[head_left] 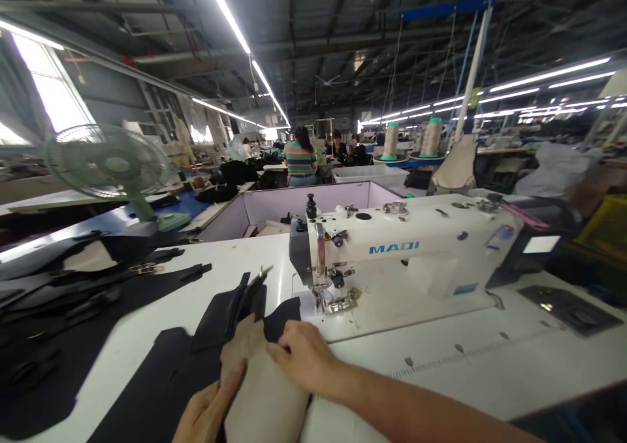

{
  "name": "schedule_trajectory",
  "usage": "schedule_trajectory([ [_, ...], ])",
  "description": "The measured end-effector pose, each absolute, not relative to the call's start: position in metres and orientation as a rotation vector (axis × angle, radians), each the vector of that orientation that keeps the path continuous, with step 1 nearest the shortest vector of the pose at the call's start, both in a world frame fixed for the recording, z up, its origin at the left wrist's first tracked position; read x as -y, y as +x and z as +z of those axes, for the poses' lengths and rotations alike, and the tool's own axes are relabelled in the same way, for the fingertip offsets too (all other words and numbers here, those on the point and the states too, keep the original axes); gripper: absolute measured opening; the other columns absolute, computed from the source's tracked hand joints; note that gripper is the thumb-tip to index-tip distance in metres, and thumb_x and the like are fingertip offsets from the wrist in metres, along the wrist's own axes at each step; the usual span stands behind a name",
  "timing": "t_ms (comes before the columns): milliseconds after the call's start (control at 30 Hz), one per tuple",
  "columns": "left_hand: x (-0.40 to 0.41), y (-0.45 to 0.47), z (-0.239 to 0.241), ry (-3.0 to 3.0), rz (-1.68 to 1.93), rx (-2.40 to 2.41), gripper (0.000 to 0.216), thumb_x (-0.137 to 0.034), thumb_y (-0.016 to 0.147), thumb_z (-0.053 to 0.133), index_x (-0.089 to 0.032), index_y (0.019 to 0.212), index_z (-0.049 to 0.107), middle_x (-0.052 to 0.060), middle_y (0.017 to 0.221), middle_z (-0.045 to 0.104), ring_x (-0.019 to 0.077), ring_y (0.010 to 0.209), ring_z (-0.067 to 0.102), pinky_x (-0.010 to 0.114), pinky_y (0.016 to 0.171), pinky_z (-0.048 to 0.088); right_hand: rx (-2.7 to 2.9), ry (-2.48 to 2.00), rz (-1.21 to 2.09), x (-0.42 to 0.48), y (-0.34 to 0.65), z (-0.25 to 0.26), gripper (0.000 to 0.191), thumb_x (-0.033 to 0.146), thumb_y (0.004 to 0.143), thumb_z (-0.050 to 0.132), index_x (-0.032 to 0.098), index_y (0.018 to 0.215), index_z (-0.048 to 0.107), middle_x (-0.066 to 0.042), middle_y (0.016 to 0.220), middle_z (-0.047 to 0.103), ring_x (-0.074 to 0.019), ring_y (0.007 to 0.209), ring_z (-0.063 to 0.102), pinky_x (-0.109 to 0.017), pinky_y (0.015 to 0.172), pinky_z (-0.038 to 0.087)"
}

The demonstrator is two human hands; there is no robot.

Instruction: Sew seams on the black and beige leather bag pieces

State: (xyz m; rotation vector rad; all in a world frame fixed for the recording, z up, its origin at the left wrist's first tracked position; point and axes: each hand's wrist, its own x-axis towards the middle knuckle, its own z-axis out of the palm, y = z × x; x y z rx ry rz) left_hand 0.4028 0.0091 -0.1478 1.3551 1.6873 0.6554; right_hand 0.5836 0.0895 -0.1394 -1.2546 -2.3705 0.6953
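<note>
A: What are the hands doing?

B: The right hand [304, 355] presses flat on a tan fabric piece [264, 391] at the bench's near edge; the left hand [206, 413] pinches its left side. It overlaps black fabric [230, 312], just before the presser foot [337, 302].

A: Advice?

B: Probably keep edges aligned and fingers clear of the needle.

A: Counts?

B: One sewing machine [416, 253], one fan [110, 162], two thread cones [411, 139].

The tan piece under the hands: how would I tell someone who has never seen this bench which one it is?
Start at the white MAQI sewing machine on the white table. Just left of and below its presser foot lies the tan curved fabric piece, with the right hand on its top edge and the left hand at its side. Everything around it is black fabric; it alone is tan.
</note>
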Motion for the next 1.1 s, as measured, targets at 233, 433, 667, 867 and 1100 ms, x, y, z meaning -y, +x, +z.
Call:
schedule_trajectory([
  [233, -0.042, 0.389, -0.132, 1.175, 0.48, -1.58, 0.071, -0.08, 0.077, 0.034, -0.014, 0.063, 0.057, 0.006, 0.05, 0.057, 0.0176, 0.039, 0.058, 0.021, 0.033, 0.04, 2.31, -1.392, 0.623, -0.078, 0.612, -0.145, 0.032, 0.032, 0.093, 0.057, 0.014, 0.069, 0.068, -0.009, 0.082, 0.064, -0.0224, 0.083, 0.061, -0.03, 0.073, 0.039],
  [433, -0.02, 0.378, -0.123, 2.532, 0.509, -1.663, 0.057, -0.022, 0.079, 0.052, -0.029, 0.135, 0.044, 0.011, 0.145, 0.04, 0.0292, 0.113, 0.059, 0.029, 0.071, 0.059, 2.226, -1.438, 0.646, -0.085, 0.603, -0.155, 0.032, 0.023, 0.098, 0.048, 0.009, 0.078, 0.068, -0.016, 0.092, 0.063, -0.0266, 0.095, 0.059, -0.033, 0.083, 0.038],
  [667, -0.062, 0.388, -0.121, 3.026, 0.35, -1.094, 0.066, -0.008, 0.091, 0.036, -0.026, 0.151, 0.014, 0.006, 0.144, 0.043, 0.02, 0.131, 0.043, 0.03, 0.106, 0.039, 2.158, -1.341, 0.842, -0.092, 0.62, -0.153, 0.047, 0.035, 0.104, 0.025, 0.014, 0.08, 0.06, -0.008, 0.08, 0.064, -0.0194, 0.078, 0.06, -0.027, 0.068, 0.04],
  [867, -0.148, 0.375, -0.089, 3.094, 0.269, -0.72, 0.056, -0.009, 0.097, 0.033, -0.026, 0.149, 0.022, 0.006, 0.148, 0.037, 0.0186, 0.137, 0.032, 0.032, 0.112, 0.032, 2.104, -1.103, 0.995, -0.097, 0.631, -0.159, 0.036, 0.034, 0.101, 0.03, 0.018, 0.073, 0.046, -0.004, 0.079, 0.059, -0.016, 0.074, 0.056, -0.025, 0.065, 0.038],
  [1100, -0.196, 0.394, -0.123, 2.928, 0.274, -0.655, 0.047, -0.02, 0.098, 0.038, -0.02, 0.144, 0.036, 0.012, 0.142, 0.046, 0.0201, 0.132, 0.041, 0.039, 0.112, 0.033, 2.025, -1.457, 0.864, -0.116, 0.62, -0.161, 0.017, 0.021, 0.094, 0.042, 0.017, 0.08, 0.05, -0.011, 0.092, 0.06, -0.0223, 0.089, 0.057, -0.03, 0.077, 0.039],
])
